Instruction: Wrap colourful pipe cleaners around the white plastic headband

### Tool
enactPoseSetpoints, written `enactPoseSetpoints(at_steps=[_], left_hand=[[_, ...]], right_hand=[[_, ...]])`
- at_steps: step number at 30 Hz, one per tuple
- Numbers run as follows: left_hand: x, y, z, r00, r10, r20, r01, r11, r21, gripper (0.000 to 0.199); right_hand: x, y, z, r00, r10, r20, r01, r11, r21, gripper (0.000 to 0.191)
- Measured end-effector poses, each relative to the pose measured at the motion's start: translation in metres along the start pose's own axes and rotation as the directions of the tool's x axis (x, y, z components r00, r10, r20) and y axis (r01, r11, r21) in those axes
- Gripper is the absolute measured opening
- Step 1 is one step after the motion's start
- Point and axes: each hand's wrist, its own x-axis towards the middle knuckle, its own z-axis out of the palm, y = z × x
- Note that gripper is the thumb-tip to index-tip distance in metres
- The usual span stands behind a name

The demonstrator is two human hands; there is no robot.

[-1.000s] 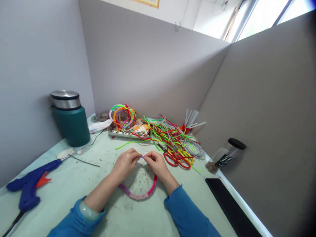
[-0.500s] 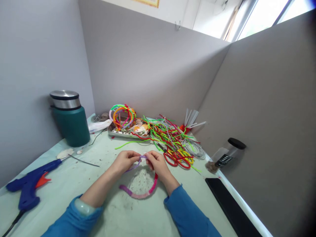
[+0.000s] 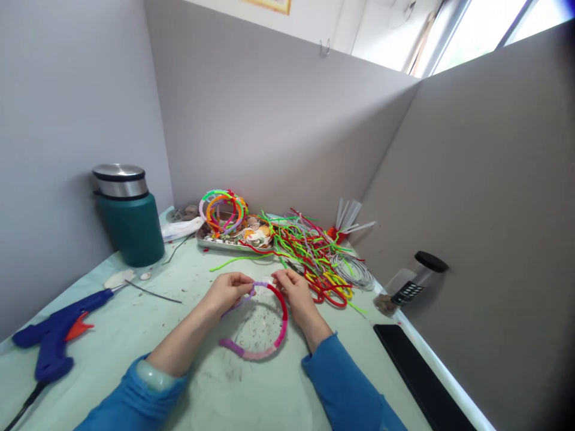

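Note:
A curved band (image 3: 282, 334) wrapped in fuzzy pipe cleaner, running purple, red, magenta, pink and purple again, makes an open ring above the table. Its upper left part is pinched between the thumb and fingers of my left hand (image 3: 230, 293), where a loose lilac pipe cleaner (image 3: 240, 303) trails down beneath the fingers. On the other side, my right hand (image 3: 296, 294) has thumb and fingertips drawn together just behind the red stretch. Whether those fingertips hold anything is too small to make out.
A metal tray (image 3: 233, 245) of shells and colourful rings stands behind, with a heap of pipe cleaners (image 3: 305, 239) and red-handled scissors (image 3: 335, 296) beside it. To the left are a blue glue gun (image 3: 56, 335) and green flask (image 3: 130, 230); to the right, a jar (image 3: 406, 284) and black slab (image 3: 422, 374).
My right hand has moved off the purple top of the band, slightly rightward, uncovering the red section. My left hand keeps its pinch in nearly the same place.

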Motion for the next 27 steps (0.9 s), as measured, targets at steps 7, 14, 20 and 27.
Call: enactPoseSetpoints(at_steps=[7, 14, 20, 27], left_hand=[[0.006, -0.009, 0.002, 0.997, 0.078, 0.006, -0.078, 0.981, 0.18, 0.025], [0.002, -0.009, 0.001, 0.999, -0.018, 0.048, 0.014, 0.996, 0.088, 0.03], [0.0, -0.007, -0.003, 0.99, -0.068, 0.126, 0.077, 0.995, -0.065, 0.034], [-0.003, 0.0, -0.002, 0.98, -0.156, 0.126, 0.163, 0.986, -0.047, 0.037]], right_hand=[[-0.007, 0.001, 0.011, 0.965, -0.209, 0.157, 0.255, 0.89, -0.378, 0.013], [-0.011, -0.002, 0.014, 0.944, -0.245, 0.22, 0.321, 0.832, -0.452, 0.012], [-0.01, -0.003, 0.011, 0.932, -0.276, 0.234, 0.356, 0.816, -0.455, 0.012], [-0.012, -0.008, 0.009, 0.881, -0.393, 0.265, 0.473, 0.714, -0.516, 0.009]])
